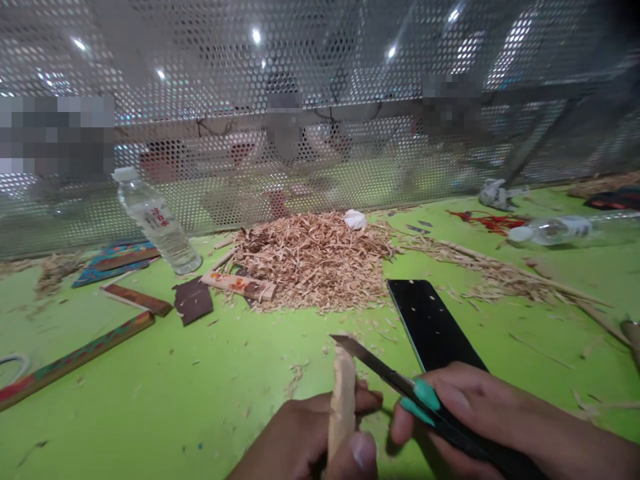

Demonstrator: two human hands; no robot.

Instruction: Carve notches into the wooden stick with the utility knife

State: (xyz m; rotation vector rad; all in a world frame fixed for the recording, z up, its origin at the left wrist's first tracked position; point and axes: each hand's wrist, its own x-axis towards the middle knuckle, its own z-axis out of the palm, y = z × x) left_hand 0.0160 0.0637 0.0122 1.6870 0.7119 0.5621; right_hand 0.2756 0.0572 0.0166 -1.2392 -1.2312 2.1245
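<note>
My left hand [305, 433] grips a pale carved wooden stick [343, 393], which stands nearly upright at the lower middle, its top end facing away from me. In my right hand [480, 413] is a black and green utility knife [425, 400]. The knife's blade points up and to the left, and its tip lies across the top end of the stick; whether it touches the wood is hard to tell. Beyond my hands is a large heap of wood shavings [315, 260]. A black phone [433, 320] lies just past my right hand, with a few chips on its screen.
A water bottle [157, 223] stands tilted at the left; another bottle [565, 230] lies at the right. Painted wood strips [80, 357], a brown sandpaper piece [193, 301] and red strings [490, 221] lie on the green table [200, 400]. A perforated metal screen [310, 153] rises behind.
</note>
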